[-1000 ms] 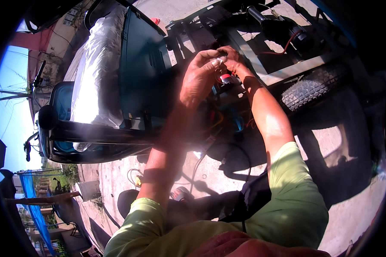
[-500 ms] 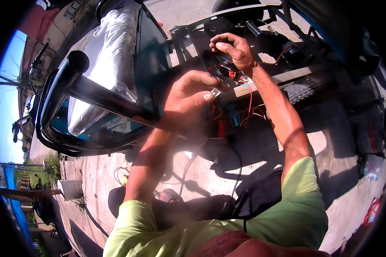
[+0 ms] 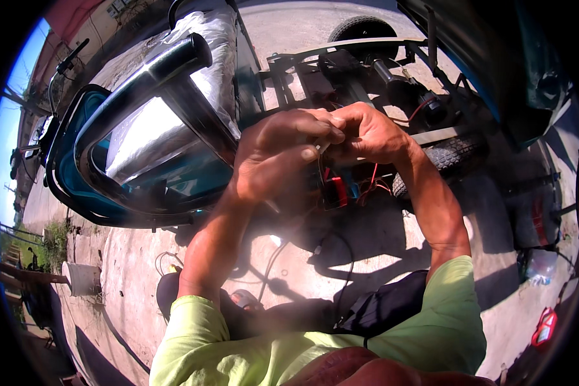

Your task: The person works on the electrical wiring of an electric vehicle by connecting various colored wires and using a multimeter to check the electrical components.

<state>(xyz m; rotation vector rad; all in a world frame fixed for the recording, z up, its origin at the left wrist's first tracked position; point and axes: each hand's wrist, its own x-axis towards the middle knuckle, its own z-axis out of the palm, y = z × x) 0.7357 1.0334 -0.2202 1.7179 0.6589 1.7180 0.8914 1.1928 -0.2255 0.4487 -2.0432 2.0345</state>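
My left hand [image 3: 270, 151] is closed, pinching a small whitish plastic connector [image 3: 323, 147] between thumb and fingers. Right against it, my right hand [image 3: 374, 135] has its fingertips pressed together at the same spot. Whatever those right fingers hold is hidden. Beneath both hands, a red part [image 3: 335, 191] hangs at the vehicle's frame, with thin red wires [image 3: 374, 182] looping beside it. The dark metal frame [image 3: 283, 80] of a three-wheeled vehicle lies just beyond my hands.
A seat wrapped in clear plastic [image 3: 151, 132] and a thick black tube bar [image 3: 141, 77] stand to the left. A tyre [image 3: 453, 154] sits at the right, and another tyre [image 3: 361, 29] is farther off. A black cable [image 3: 350, 248] lies on the concrete. A white bucket [image 3: 82, 279] is at lower left.
My right hand has come down and left from above the wires to meet my left hand, its fingers closing. The left hand still pinches the connector. The view has shifted slightly.
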